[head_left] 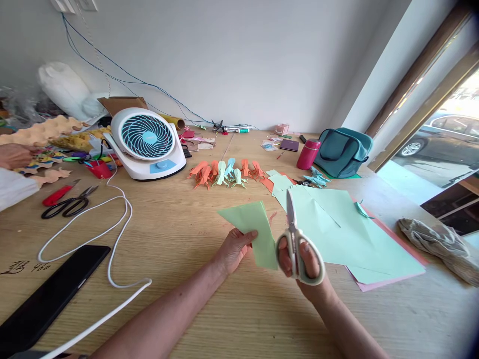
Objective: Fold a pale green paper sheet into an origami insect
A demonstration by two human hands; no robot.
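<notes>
The green paper strip (254, 232) runs with its long axis from about 11 o'clock, where its far corner points toward the folded paper figures (224, 174), down to about 5 o'clock, where its near end lies behind the scissors (296, 244). The left hand (235, 249) pinches the strip at its near left edge, thumb on top and fingers beneath, so the paper stands off the desk (179, 234) and extends up and away from that grip toward 12 o'clock. The right hand (305, 264) has its fingers through the pale handles of the scissors, closed around them; the blades are pressed together and point to 12 o'clock, just beside the strip's right edge at 3 o'clock from it.

At 2 to 3 o'clock of the hands lie large mint sheets (337, 229) over a pink sheet (385, 281), touching or nearly touching the scissors. The desk is bare wood at 9 to 11 o'clock of the left hand as far as the white cable (119, 224). A black pair of scissors (71, 205) and a white fan (145, 142) sit well apart at 10 o'clock. The desk's right edge runs past the teal bag (342, 149) and a crumpled cloth (437, 244).
</notes>
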